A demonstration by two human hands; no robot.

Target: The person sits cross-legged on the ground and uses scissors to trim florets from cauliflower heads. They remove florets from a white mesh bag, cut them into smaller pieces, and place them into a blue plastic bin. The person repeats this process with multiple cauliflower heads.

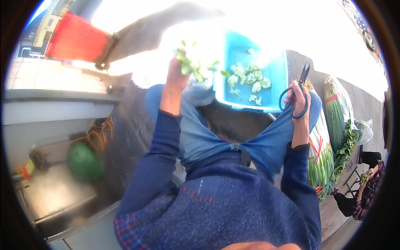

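Note:
My left hand [178, 72] holds up a piece of cauliflower with pale green leaves and stems [191, 64]; glare washes out much of it. My right hand [298, 98] rests by my right knee, around scissors [301, 86] with dark looped handles, blades pointing up and away. Between the hands stands a blue plastic crate [282, 68], with several cut cauliflower florets [250, 76] lying on its bottom. A green leaf [224, 73] shows at the crate's left edge. Beneath the left hand is a white mesh-like bag [200, 90], its contents unclear.
Bundles of green onions [320, 150], tied with red bands, lie at right, beside leafy greens [345, 150] and a clear plastic bag [365, 132]. Another person [370, 187] sits at far right holding greens. At left are a metal ledge [59, 95], a green bag [84, 161] and an orange cord [100, 134].

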